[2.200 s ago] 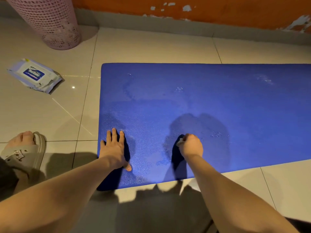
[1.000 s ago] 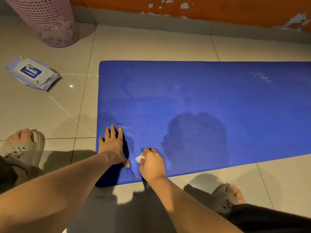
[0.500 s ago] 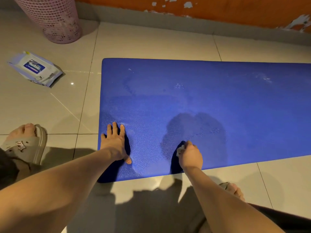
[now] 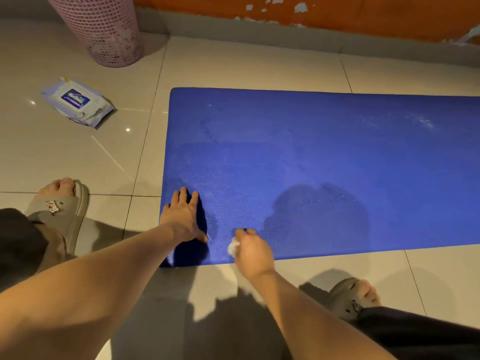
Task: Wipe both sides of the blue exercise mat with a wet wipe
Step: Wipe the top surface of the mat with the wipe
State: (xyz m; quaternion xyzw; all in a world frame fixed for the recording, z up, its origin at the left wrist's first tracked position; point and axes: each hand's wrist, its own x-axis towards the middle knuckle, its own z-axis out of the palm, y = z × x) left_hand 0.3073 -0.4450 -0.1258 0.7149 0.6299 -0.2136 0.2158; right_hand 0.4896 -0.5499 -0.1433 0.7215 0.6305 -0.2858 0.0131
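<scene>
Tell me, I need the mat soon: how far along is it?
Done: a damp-looking patch shows on the blue mat near its front edge. In hand: the right hand rubs the wet wipe beside it while the left hand presses flat. Left: the drier far stretch, possibly the underside.

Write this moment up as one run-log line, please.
left hand: flat on blue exercise mat | right hand: grips wet wipe at mat's near edge | wet-wipes pack: on floor tiles, left of mat

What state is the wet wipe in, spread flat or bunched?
Bunched: the wet wipe shows only as a small white wad in the right hand on the blue mat.
</scene>
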